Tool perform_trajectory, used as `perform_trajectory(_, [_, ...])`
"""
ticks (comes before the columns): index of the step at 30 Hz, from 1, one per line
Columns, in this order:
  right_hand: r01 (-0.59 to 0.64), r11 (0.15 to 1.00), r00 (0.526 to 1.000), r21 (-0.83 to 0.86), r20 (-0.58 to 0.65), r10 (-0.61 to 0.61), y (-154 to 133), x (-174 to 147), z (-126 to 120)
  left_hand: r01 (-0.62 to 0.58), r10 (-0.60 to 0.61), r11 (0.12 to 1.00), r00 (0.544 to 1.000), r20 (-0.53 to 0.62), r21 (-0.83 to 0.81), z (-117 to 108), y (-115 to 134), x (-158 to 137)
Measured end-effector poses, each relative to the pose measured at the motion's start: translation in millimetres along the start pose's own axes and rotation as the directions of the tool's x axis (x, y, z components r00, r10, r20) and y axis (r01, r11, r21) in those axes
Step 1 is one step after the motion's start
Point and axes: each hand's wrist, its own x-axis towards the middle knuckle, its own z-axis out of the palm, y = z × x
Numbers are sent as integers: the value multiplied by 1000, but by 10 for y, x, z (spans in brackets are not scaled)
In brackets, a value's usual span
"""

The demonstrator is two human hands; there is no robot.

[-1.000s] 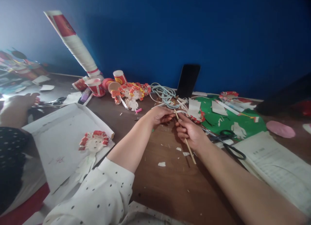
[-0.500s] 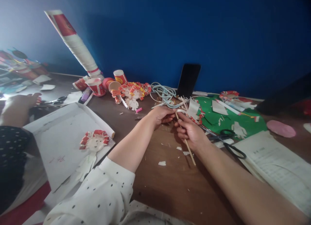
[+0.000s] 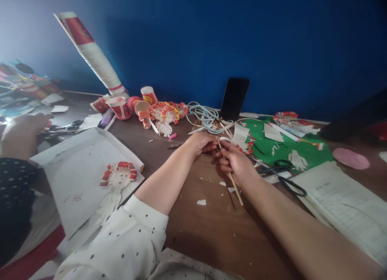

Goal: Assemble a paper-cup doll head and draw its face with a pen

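Near the middle of the table, my right hand is closed around a thin wooden stick, whose lower end slants down toward me. A narrow white paper strip curves at the stick's upper end, between the hands. My left hand pinches there, its fingertips together on the strip and close against the stick tip. Its exact hold is partly hidden. Just beyond the hands lie paper scraps and red-and-white trimmed cutouts. Black-handled scissors lie right of my right hand.
A phone leans on the blue wall beside a coiled cable. Paper cups and paper dolls stand and lie at the back left. Green paper and a booklet are at right. Another person's hand is far left.
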Motion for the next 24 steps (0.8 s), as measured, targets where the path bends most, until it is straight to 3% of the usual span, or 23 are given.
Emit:
perform_trajectory(12, [2, 1000, 1000, 20, -18, -1, -14, -4, -22, 66, -61, 998, 983, 175, -22, -82, 74, -27])
perform_trajectory(20, [28, 1000, 999, 8, -25, -28, -51, -28, -26, 33, -18, 998, 967, 255, -57, -141, 46, 21])
perform_trajectory(24, [16, 1000, 1000, 7, -19, -16, -49, -37, -19, 33, -24, 999, 976, 216, -37, -135, 33, 29])
